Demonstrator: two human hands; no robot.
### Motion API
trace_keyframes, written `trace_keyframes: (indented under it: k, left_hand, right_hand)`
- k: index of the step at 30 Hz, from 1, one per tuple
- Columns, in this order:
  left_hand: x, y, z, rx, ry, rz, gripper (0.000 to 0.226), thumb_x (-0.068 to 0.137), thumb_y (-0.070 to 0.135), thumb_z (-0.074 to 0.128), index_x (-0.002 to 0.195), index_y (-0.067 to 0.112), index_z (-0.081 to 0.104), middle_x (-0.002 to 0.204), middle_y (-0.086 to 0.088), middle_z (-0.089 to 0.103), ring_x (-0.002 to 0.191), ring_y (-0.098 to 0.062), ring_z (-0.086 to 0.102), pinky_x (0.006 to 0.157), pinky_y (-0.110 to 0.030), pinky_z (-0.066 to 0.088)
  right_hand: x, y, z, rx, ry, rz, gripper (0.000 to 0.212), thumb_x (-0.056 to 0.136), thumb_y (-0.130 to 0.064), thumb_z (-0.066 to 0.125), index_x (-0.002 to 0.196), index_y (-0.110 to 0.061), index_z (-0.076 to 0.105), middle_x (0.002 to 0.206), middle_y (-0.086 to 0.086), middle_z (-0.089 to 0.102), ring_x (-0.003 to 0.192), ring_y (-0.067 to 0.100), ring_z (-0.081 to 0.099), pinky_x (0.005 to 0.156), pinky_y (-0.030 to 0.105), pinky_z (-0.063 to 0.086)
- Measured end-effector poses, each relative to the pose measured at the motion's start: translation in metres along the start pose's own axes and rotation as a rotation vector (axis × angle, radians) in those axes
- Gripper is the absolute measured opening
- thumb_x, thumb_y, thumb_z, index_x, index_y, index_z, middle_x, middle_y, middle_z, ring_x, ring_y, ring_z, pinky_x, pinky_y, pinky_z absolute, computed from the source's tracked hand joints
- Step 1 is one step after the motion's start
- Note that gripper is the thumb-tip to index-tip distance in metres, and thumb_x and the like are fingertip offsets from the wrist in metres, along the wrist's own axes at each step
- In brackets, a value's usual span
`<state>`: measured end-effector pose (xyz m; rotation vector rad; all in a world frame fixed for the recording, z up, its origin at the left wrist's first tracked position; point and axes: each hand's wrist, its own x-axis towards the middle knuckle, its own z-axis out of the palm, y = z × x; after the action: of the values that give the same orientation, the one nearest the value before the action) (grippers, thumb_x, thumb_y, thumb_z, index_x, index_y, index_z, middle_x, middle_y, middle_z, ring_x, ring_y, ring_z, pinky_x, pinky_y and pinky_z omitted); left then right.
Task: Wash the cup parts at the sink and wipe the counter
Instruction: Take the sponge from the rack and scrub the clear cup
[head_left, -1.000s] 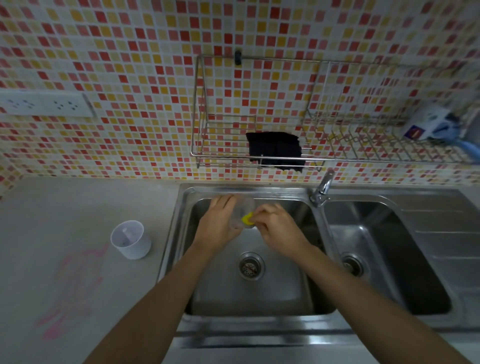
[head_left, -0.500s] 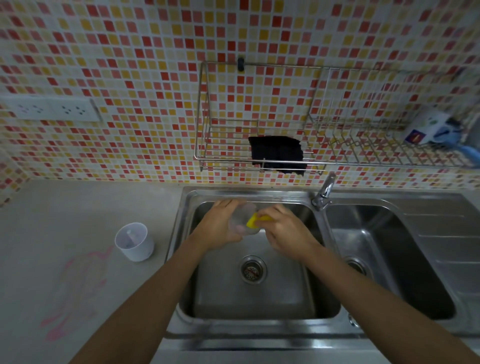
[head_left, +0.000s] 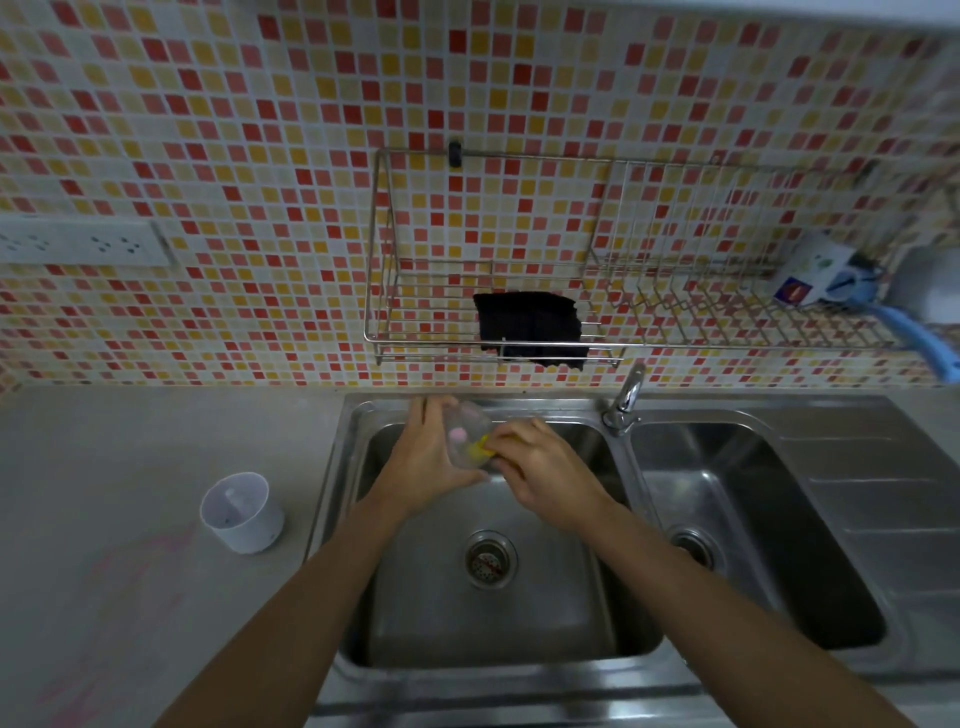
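Over the left sink basin (head_left: 545, 613), my left hand (head_left: 423, 462) grips a clear plastic cup part (head_left: 465, 431) that shows pink inside. My right hand (head_left: 545, 475) holds a yellow sponge (head_left: 480, 449) and presses it against the clear cup part. A white cup part (head_left: 244, 512) stands upright on the grey counter (head_left: 130, 457), left of the sink. Pink smears (head_left: 135, 587) mark the counter in front of the white cup part.
A faucet (head_left: 626, 397) stands between the two basins, with the right basin (head_left: 737, 530) and drainboard (head_left: 893, 493) beyond. A wire rack (head_left: 519, 343) on the tiled wall holds a black cloth (head_left: 530, 327), and bottles (head_left: 821, 275) sit at its right end. A wall socket (head_left: 83, 241) is at left.
The view has shifted slightly. My hands stay together over the left basin, and the sponge has moved a little against the clear cup part.
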<state>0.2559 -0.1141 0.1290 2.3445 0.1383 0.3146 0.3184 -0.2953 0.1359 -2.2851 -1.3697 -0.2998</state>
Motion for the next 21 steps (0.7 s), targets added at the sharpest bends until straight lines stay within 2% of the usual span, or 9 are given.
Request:
trace_keyframes:
  k: [2,5,8,10,13,17,19,21]
  left_hand:
    - [0.004,-0.002,-0.003,0.048,0.010,0.025,0.087,0.055,0.040,0.088,0.124,0.019,0.038,0.123,0.002,0.038,0.108,-0.008,0.040,0.088,-0.025,0.043]
    - [0.006,-0.007,-0.008,0.140,-0.022,0.078,0.083,0.056,0.046,0.084,0.125,0.023,0.044,0.126,0.003,0.048,0.116,-0.014,0.043,0.097,-0.036,0.043]
    - [0.007,-0.004,-0.013,0.181,-0.048,0.097,0.083,0.058,0.043,0.085,0.130,0.023,0.046,0.131,0.002,0.050,0.123,-0.018,0.041,0.102,-0.041,0.038]
    - [0.008,-0.002,-0.014,0.184,-0.101,0.109,0.085,0.059,0.036,0.086,0.132,0.021,0.045,0.134,0.001,0.049,0.124,-0.020,0.041,0.102,-0.037,0.038]
    - [0.006,-0.001,-0.013,0.191,-0.173,0.100,0.088,0.063,0.033,0.085,0.137,0.020,0.041,0.139,0.000,0.045,0.128,-0.020,0.037,0.098,-0.026,0.030]
    - [0.006,-0.002,-0.018,0.124,-0.146,0.073,0.086,0.061,0.029,0.087,0.135,0.018,0.045,0.136,-0.001,0.048,0.126,-0.020,0.040,0.099,-0.026,0.030]
    - [0.007,-0.005,-0.021,0.126,-0.155,0.072,0.085,0.062,0.027,0.087,0.135,0.017,0.045,0.136,-0.003,0.049,0.127,-0.022,0.041,0.105,-0.032,0.032]
    - [0.006,-0.006,-0.021,0.156,-0.191,0.082,0.087,0.062,0.025,0.087,0.137,0.015,0.044,0.138,-0.005,0.048,0.128,-0.022,0.040,0.107,-0.029,0.029]
  right_hand:
    - [-0.001,-0.002,-0.001,0.132,-0.025,0.098,0.024,0.086,-0.013,0.062,0.108,-0.014,0.070,0.110,0.003,0.065,0.102,0.018,0.056,0.093,0.023,0.042]
    - [-0.001,-0.005,-0.003,0.292,-0.065,0.189,0.026,0.086,-0.009,0.062,0.109,-0.014,0.072,0.108,0.002,0.067,0.099,0.016,0.061,0.089,0.023,0.045]
    - [0.001,0.000,-0.004,0.164,-0.114,0.121,0.027,0.086,-0.008,0.061,0.111,-0.016,0.071,0.109,0.000,0.067,0.101,0.018,0.058,0.093,0.026,0.044]
    - [0.005,0.009,-0.002,-0.005,-0.150,0.013,0.031,0.082,-0.004,0.063,0.110,-0.016,0.071,0.110,0.001,0.067,0.101,0.023,0.057,0.094,0.033,0.047]
    - [0.013,0.022,-0.002,-0.182,-0.143,-0.085,0.037,0.074,0.000,0.066,0.108,-0.014,0.070,0.112,0.004,0.065,0.101,0.026,0.058,0.086,0.041,0.051]
    - [-0.002,0.015,0.001,-0.053,-0.043,-0.010,0.034,0.079,0.000,0.066,0.109,-0.014,0.071,0.110,0.003,0.066,0.100,0.022,0.060,0.089,0.034,0.052]
    - [-0.013,0.005,0.008,0.088,-0.049,0.053,0.032,0.083,-0.004,0.064,0.111,-0.017,0.071,0.110,0.000,0.066,0.100,0.018,0.060,0.091,0.031,0.050]
    - [-0.015,0.002,0.013,0.099,-0.088,0.042,0.031,0.084,-0.006,0.063,0.112,-0.018,0.070,0.111,-0.001,0.066,0.100,0.017,0.059,0.091,0.029,0.049]
